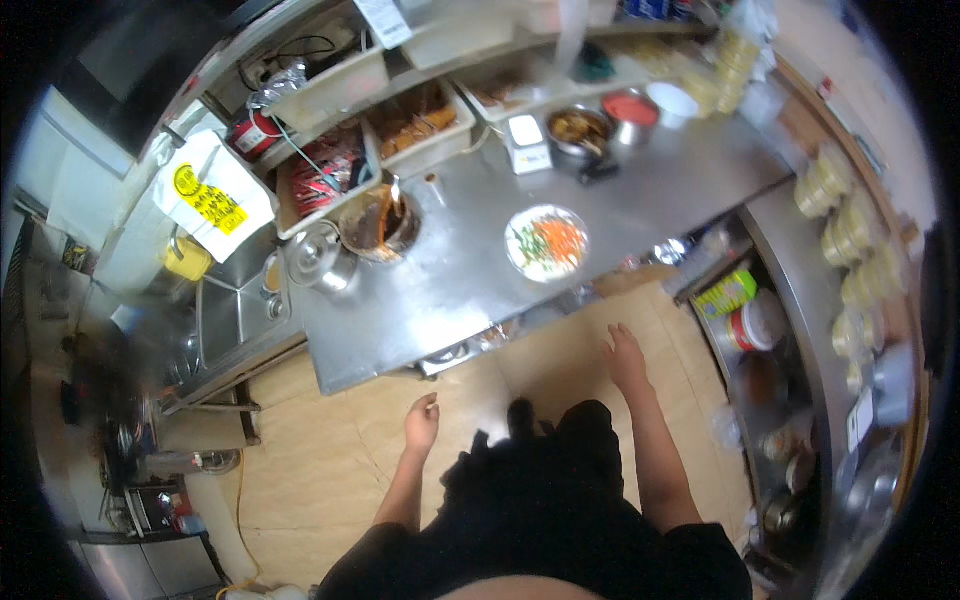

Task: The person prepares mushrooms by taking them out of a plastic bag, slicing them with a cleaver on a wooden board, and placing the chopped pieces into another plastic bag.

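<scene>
My left hand [422, 424] hangs over the floor just short of the steel worktable [465, 259], holding nothing, its fingers loosely bent. Farther right, my right hand [625, 360] is also bare, fingers apart, off the table's front edge. Neither hand touches anything. A round white plate [517, 268] stands on the table ahead of me, bearing shredded orange, green and white food [553, 241]. Behind it are a digital scale [531, 157] and a metal bowl of dark food [577, 129] with a spoon in it. A pot of dark sauce [367, 234] with a ladle sits to the left.
A lidded steel pot [321, 259] stands beside the sink [225, 322] at left. Plastic bins [427, 135] line the table's back. At right, a steel counter [795, 255] carries stacked tubs [874, 285], with a white bucket [761, 322] below. A yellow cable [240, 495] crosses the floor.
</scene>
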`<state>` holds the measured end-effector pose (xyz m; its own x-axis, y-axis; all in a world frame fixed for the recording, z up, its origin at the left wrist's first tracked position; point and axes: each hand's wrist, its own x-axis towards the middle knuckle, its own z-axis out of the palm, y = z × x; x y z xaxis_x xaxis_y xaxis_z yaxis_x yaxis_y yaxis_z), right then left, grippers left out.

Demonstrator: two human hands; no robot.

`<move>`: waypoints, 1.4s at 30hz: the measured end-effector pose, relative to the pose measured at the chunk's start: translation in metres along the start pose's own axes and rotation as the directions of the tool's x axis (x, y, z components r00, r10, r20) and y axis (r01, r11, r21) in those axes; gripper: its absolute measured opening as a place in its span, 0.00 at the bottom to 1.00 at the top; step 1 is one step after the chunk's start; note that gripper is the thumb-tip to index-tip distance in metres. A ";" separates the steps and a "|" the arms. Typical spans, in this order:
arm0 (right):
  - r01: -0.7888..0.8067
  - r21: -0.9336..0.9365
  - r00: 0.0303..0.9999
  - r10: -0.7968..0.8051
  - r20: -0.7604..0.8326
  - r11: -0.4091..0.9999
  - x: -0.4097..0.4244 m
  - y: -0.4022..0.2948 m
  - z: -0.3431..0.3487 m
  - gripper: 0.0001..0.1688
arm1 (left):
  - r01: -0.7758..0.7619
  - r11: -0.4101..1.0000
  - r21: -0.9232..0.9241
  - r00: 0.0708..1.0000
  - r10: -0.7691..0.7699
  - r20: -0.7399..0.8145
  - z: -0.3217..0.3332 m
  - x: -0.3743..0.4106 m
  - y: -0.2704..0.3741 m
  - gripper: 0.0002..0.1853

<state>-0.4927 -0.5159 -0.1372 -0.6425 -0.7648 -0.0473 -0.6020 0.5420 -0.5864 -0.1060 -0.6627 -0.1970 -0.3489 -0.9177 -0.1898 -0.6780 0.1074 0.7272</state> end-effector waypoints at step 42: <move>0.187 0.228 0.972 -0.146 -0.184 0.956 0.188 -0.127 -0.007 0.14 | 0.024 0.959 0.281 0.325 0.259 -0.910 -0.375 0.395 0.165 0.09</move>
<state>-0.5408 -0.7261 -0.0660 -0.6239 -0.7585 0.1884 -0.5872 0.2958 -0.7535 -0.1131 -1.1512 0.0956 0.2998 -0.6182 0.7266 -0.8409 0.1886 0.5074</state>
